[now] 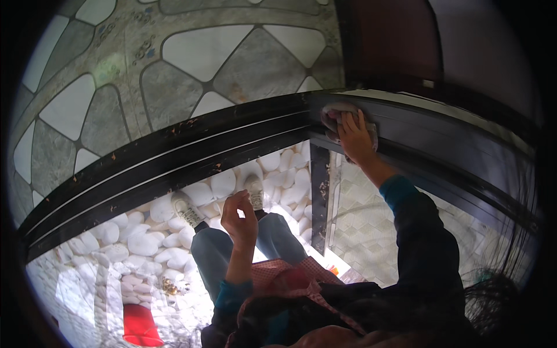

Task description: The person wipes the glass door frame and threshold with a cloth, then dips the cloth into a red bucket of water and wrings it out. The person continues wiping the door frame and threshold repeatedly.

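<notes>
1. My right hand [355, 136] is pressed flat, fingers spread, on a pinkish-grey cloth [332, 119] in the upper middle of the frame. The cloth lies bunched on the dark sliding track [191, 148], right at the corner where the track bends.

2. My left hand [239, 219] hangs loose in the centre of the frame, fingers half curled, holding nothing and touching nothing.

3. I judge the step in hand to be wiping the track, with the corner under the cloth just now. Brownish specks and grit show on the rails toward the left of the frame, so that stretch looks unwiped.

4. The next move, as I judge it, calls for keeping the palm down on the cloth and sliding it along the grooves without letting it bunch or catch on the raised rails.

5. Around me: patterned floor tiles [203, 64] fill the upper left, white pebbles [133, 240] lie below the track, my shoes [187, 209] stand on them, and a red object [141, 326] sits at lower left.

6. In the way: the upright dark frame post [319, 191] just below the cloth, and a glass panel [371, 226] to its right, which crowd the corner.
</notes>
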The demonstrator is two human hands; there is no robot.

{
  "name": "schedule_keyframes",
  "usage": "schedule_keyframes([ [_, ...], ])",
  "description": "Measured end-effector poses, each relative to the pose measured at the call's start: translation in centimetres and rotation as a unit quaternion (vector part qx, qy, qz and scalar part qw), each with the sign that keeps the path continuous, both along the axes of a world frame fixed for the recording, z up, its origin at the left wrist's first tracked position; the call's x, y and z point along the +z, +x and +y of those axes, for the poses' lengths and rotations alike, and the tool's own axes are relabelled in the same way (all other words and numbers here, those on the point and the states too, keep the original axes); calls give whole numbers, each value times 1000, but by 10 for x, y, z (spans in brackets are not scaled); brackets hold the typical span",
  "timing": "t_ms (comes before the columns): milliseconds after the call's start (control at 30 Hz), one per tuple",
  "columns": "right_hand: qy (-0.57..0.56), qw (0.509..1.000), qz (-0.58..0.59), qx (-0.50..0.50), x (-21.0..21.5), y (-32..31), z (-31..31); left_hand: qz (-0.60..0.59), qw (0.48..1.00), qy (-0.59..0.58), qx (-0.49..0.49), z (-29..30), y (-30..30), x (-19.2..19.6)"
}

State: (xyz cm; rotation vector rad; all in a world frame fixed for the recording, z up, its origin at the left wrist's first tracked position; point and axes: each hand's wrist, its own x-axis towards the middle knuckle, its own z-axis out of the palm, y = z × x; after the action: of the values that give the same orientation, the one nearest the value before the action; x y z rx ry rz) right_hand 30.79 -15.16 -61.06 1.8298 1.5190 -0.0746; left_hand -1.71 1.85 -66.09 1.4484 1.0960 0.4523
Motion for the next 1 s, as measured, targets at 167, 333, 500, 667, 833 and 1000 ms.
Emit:
schedule_keyframes([
  [167, 52, 998, 19, -2, -101, 15, 12, 29, 999, 30, -20, -3, -8, -7],
  [333, 85, 974, 16, -210, -175, -30, -7, 45, 998, 7, -45, -11, -6, -7],
  [500, -135, 854, 208, -458, -164, -123, -87, 60, 996, 18, -59, -10, 2, -5],
  [667, 111, 790, 283, -533, -98, -184, -146, 58, 996, 19, -63, -13, 2, -4],
  [833, 357, 838, 228, -344, -128, -107, -106, 45, 998, -2, -45, -23, 4, -4],
  [1000, 252, 796, 28, -549, -212, -101, -17, 23, 999, -7, -26, -18, 5, 3],
])
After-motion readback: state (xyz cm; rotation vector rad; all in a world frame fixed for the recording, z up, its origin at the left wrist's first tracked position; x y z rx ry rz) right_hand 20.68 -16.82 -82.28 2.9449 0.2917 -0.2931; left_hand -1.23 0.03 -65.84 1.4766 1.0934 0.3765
